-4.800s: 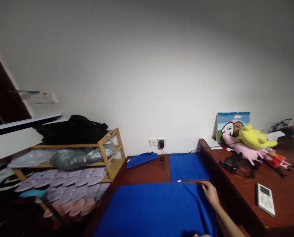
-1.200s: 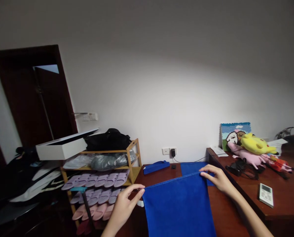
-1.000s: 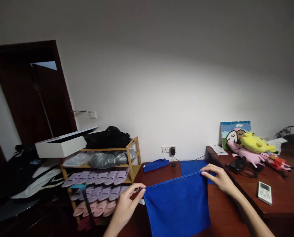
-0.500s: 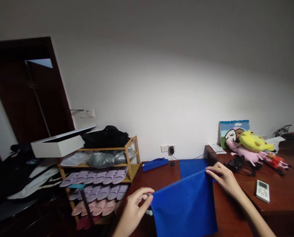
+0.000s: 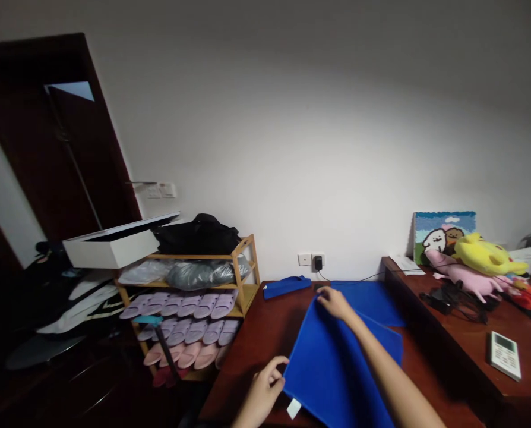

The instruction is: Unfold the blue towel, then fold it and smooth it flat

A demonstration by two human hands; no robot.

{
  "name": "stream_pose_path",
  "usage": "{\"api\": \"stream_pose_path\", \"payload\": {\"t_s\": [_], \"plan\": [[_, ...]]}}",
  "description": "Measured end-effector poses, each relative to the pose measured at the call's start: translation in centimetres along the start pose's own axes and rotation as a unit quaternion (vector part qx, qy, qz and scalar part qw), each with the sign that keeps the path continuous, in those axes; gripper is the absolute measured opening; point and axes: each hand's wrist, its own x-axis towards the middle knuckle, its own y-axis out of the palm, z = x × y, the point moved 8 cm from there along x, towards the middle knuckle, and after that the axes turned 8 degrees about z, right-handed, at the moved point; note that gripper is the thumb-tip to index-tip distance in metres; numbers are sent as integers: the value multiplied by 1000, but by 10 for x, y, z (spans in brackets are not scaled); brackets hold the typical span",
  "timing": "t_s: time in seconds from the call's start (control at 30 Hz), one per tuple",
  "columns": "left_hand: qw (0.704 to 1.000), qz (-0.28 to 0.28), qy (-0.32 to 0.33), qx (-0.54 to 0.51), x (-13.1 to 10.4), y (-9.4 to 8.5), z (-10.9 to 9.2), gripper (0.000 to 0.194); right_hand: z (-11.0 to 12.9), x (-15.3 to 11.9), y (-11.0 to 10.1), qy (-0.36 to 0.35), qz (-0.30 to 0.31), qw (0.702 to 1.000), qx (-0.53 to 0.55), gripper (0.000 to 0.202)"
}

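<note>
A blue cloth (image 5: pixel 332 362) with a small white tag (image 5: pixel 294 408) at its lower left corner is stretched between my hands above the brown table. My left hand (image 5: pixel 268 383) pinches its left edge just above the tag. At the cloth's far upper corner, my right hand (image 5: pixel 334 302) has its fingers closed on the fabric, and my right forearm crosses over the cloth. Behind it, another blue cloth (image 5: pixel 367 300) lies flat near the wall. A folded blue strip (image 5: pixel 287 287) rests at the table's back left.
Left of the table (image 5: pixel 243 339) stands a wooden rack (image 5: pixel 248 267) with slippers (image 5: pixel 223 303), a black bag (image 5: pixel 198 236) and a white box (image 5: pixel 127 248). On the right desk are plush toys (image 5: pixel 488 255), a black cable (image 5: pixel 459 306) and a white remote-like device (image 5: pixel 505 356). A plug (image 5: pixel 318 263) sits in the wall.
My right hand has moved left and away from me, swinging the cloth's upper edge round to a steep slant. The white tag now shows. The view has shifted slightly.
</note>
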Motion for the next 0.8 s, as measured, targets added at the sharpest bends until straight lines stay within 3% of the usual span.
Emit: {"api": "stream_pose_path", "payload": {"t_s": [0.07,0.13,0.2,0.27,0.4,0.5,0.63,0.8], "plan": [[995,-13,-77,60,6,-1,59,40,15,12,66,-12,59,998,11,50],[982,-18,-141,121,4,-4,106,39,18,-1,125,-14,105,994,12,51],[971,-19,-172,164,-1,-6,135,40,6,-33,168,5,127,992,6,46],[969,-15,-172,178,-6,-8,149,39,-23,-74,193,41,124,991,-13,47],[973,-13,-167,156,-12,-7,162,28,-103,-150,202,137,73,984,-93,54],[972,-19,-177,153,-11,-4,165,25,-144,-178,197,171,73,975,-122,59],[968,-32,-174,179,-6,1,157,24,-158,-171,184,166,94,972,-139,60],[970,-104,-108,192,-5,3,152,28,-163,-152,177,180,92,968,-150,59]]}}
